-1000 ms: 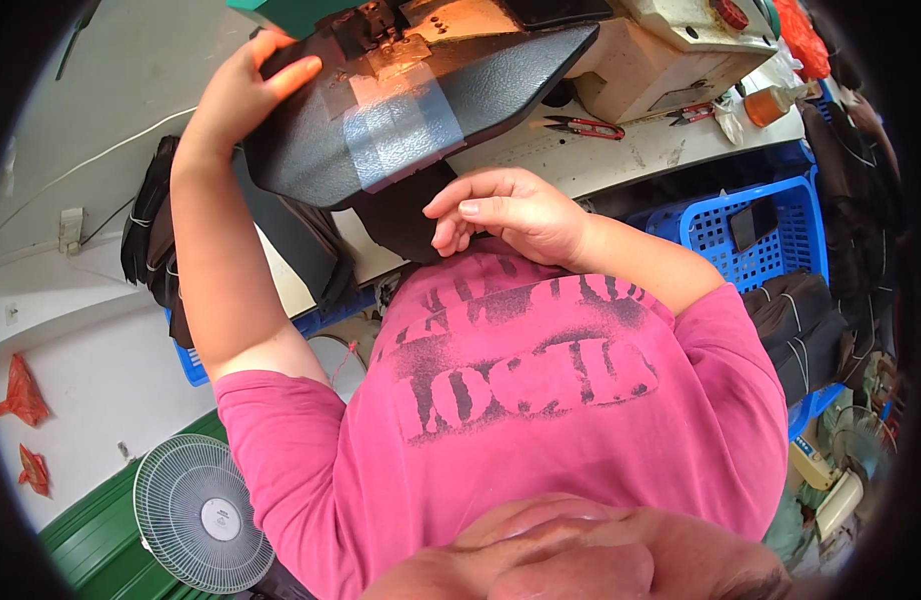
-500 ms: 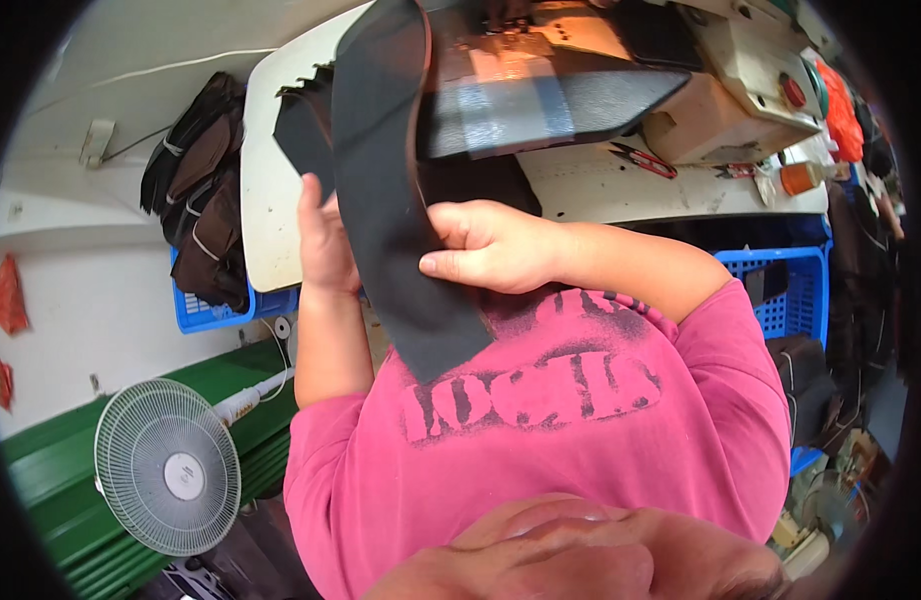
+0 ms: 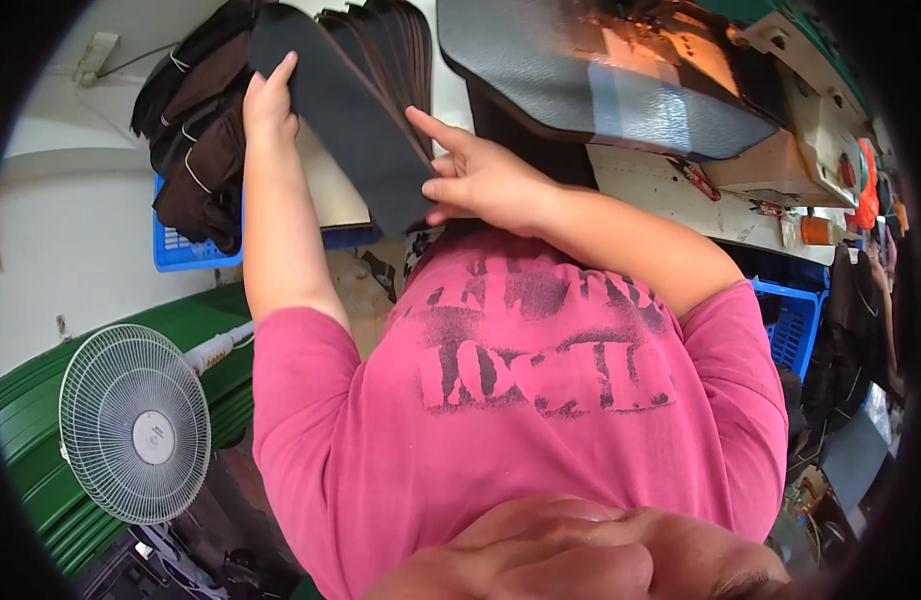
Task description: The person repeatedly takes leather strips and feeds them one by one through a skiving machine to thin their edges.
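Between the left hand (image 3: 269, 108) and the right hand (image 3: 491, 182), a panel (image 3: 341, 125) is stretching just left of a stack (image 3: 401, 50) on the bench (image 3: 636, 180). Bundles (image 3: 196, 155) are overhanging a basket (image 3: 181, 245) farther left; a machine (image 3: 781, 172) is standing right, scissors (image 3: 701, 181) lying beside it.

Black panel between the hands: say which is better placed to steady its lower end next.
Probably the right hand: it sits near the lower end of the black panel; the left hand is at its upper left edge.

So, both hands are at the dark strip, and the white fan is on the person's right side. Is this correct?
Not quite: the head view shows the fan on the person's left side. Both hands, left and right, are at the dark strip.
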Tool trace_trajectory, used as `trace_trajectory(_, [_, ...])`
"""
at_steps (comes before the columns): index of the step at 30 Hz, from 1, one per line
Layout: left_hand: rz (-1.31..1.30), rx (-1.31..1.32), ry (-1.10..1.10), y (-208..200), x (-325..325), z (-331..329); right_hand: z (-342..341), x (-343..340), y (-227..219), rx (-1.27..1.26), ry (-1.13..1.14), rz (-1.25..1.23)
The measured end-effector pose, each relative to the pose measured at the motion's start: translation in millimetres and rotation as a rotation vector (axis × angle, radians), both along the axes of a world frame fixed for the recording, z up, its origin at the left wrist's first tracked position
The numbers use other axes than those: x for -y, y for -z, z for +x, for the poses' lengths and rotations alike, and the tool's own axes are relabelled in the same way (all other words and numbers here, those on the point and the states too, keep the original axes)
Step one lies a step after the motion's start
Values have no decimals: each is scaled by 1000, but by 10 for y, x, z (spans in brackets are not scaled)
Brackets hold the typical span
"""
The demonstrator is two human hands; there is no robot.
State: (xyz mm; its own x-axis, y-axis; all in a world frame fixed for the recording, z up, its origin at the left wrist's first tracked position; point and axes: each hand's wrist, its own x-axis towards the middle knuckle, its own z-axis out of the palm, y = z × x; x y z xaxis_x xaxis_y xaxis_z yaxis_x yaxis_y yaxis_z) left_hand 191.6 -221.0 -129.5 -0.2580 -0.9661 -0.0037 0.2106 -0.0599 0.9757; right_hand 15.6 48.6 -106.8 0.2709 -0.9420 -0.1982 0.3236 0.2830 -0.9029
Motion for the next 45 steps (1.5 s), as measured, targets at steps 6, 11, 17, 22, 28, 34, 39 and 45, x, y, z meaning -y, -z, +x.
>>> trace_trajectory(6, [-693, 1360, -397, 809, 216, -254, 48, 24, 62, -65, 182, 313])
trace_trajectory(11, [-612, 1452, -528, 664, 0, -349, -442, -314, -155, -193, 66, 96])
trace_trajectory(17, [-682, 953, -646, 958, 428, 86, -786, -737, -13, -1082, 229, -403])
trace_trajectory(22, [-1174, 585, -431, 222, -752, -357, -870, -925, 124, -1423, 105, -670])
trace_trajectory(28, [-1219, 502, 648, -41, -2169, -781, -956, -879, 116, -1427, 21, -668])
trace_trajectory(34, [-1275, 731, 774, -128, -2256, -865, -995, -854, 189, -1396, 38, -774])
trace_trajectory(39, [-1520, 975, 797, -201, -2393, -924, -1025, -854, 212, -1413, 52, -915])
trace_trajectory(45, [-1622, 1135, 714, -114, -2542, -912, -1021, -864, 234, -1350, 82, -899])
